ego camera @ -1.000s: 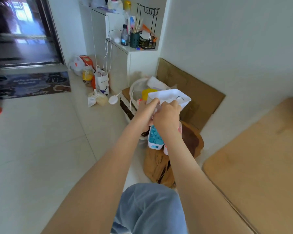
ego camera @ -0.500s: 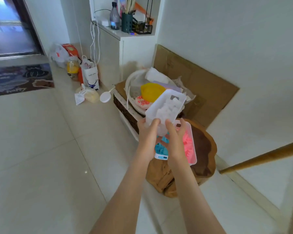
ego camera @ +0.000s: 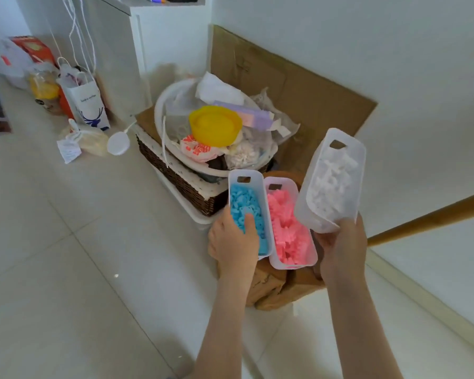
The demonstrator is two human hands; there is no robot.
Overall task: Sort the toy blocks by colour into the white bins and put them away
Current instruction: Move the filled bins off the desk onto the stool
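Gripping the blue-block white plastic bin (ego camera: 234, 176), left hand (ego camera: 234, 244) curls round; right hand (ego camera: 342, 247) holds the white-block bin (ego camera: 345, 136) at two o'clock; white paper bag (ego camera: 85, 102) print seems unreadable.

By my left hand (ego camera: 234, 244) I read blue blocks (ego camera: 242, 203) in a white bin (ego camera: 233, 184); just right of that hand, pink blocks (ego camera: 288, 233) in a second white bin (ego camera: 290, 184). Above my right hand (ego camera: 342, 247) — white blocks (ego camera: 331, 184), translucent white bin (ego camera: 350, 143). Beyond both hands: yellow lid (ego camera: 215, 127), dark brown woven basket (ego camera: 175, 176), brown cardboard (ego camera: 298, 88).
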